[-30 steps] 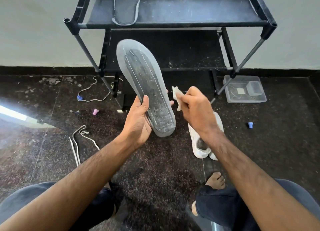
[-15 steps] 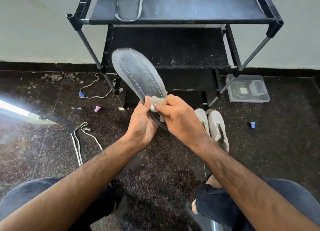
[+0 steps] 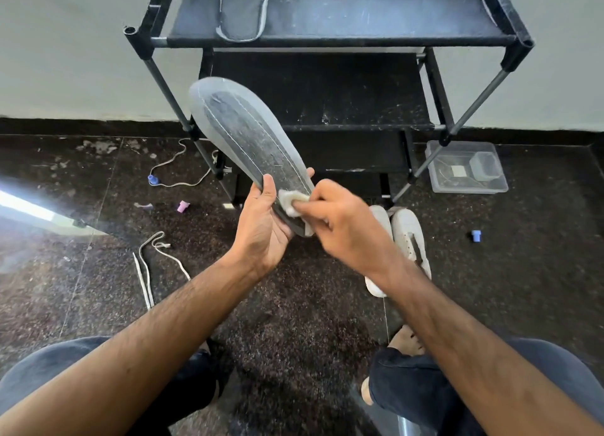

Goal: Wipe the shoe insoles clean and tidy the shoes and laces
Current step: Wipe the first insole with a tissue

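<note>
Insole mid-wipe, heel end gripped

Left hand [image 3: 264, 236] curls its fingers round the insole [image 3: 248, 138] heel; toe points to 11 o'clock. Right hand [image 3: 343, 229] pinches the wipe [image 3: 289, 203]. Looks light and floppy, so support it near the heel.

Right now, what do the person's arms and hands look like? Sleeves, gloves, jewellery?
Both hands, left and right, are bare: no gloves, rings or watch visible. Both forearms are bare and hairy to the frame edge, with no sleeves in view. Dark trousers cover the knees below.
</note>
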Available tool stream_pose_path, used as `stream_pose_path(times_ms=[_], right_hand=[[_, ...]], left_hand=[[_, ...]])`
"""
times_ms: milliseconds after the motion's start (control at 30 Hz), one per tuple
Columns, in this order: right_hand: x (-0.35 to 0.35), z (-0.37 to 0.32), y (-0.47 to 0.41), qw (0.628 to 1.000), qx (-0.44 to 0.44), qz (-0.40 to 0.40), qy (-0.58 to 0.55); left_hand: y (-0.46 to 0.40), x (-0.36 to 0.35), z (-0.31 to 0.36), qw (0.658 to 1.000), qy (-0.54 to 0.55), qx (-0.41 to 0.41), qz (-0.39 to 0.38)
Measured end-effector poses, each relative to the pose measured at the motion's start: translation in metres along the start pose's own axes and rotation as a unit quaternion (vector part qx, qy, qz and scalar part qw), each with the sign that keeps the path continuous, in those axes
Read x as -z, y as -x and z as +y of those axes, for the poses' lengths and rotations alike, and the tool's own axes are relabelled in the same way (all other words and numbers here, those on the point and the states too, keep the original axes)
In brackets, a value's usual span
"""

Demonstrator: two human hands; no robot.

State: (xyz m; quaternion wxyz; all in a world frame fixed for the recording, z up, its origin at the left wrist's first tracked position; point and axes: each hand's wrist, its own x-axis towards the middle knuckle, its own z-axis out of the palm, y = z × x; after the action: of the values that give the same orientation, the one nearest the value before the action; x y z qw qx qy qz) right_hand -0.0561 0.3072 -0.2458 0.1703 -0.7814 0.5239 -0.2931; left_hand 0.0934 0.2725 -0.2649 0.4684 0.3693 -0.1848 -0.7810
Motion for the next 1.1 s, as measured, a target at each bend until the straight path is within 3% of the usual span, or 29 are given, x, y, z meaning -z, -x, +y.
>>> stream_pose_path(times_ms=[133, 200, 267, 333, 400, 500, 600, 733, 833, 933, 1100], right_hand=[[0.006, -0.003, 0.001, 0.985, 0.031, -0.168, -0.027], [0.021, -0.001, 0.0, 0.975, -0.003, -0.199, -0.1], [0.03, 0.001, -0.002, 0.981, -0.031, -0.116, -0.15], [0.026, 0.004, -0.005, 0.995, -0.036, 0.004, -0.098], [0.012, 0.002, -0.006, 0.998, -0.035, 0.047, -0.033], [-0.006, -0.002, -0.001, 1.0, -0.008, 0.007, 0.023], [-0.007, 0.002, 0.0, 0.997, 0.017, 0.022, 0.07], [-0.004, 0.023, 0.0, 0.991, -0.045, 0.031, 0.124], [0.009, 0.035, 0.0, 0.986, -0.109, 0.082, 0.095], [0.02, 0.018, -0.004, 0.988, -0.074, 0.129, 0.039], [-0.008, -0.007, 0.006, 0.998, 0.027, 0.009, 0.059]], left_hand=[[0.001, 0.004, 0.0, 1.0, -0.013, -0.003, 0.01], [0.001, 0.002, 0.0, 1.0, -0.013, -0.01, 0.01], [0.0, -0.001, 0.004, 1.0, -0.018, -0.019, 0.007], [0.001, -0.002, 0.004, 0.999, -0.029, -0.018, 0.001], [0.003, -0.002, 0.001, 0.999, -0.047, -0.011, -0.015], [0.005, -0.006, -0.003, 0.998, -0.048, -0.015, -0.029], [0.004, -0.007, -0.002, 0.999, -0.037, -0.016, -0.026], [0.005, -0.004, -0.001, 0.999, -0.018, -0.021, -0.018], [0.007, -0.006, 0.004, 0.999, -0.02, -0.024, -0.031], [0.006, -0.007, 0.007, 0.999, -0.016, -0.026, -0.014], [0.005, -0.004, 0.006, 1.0, -0.015, -0.008, 0.001]])
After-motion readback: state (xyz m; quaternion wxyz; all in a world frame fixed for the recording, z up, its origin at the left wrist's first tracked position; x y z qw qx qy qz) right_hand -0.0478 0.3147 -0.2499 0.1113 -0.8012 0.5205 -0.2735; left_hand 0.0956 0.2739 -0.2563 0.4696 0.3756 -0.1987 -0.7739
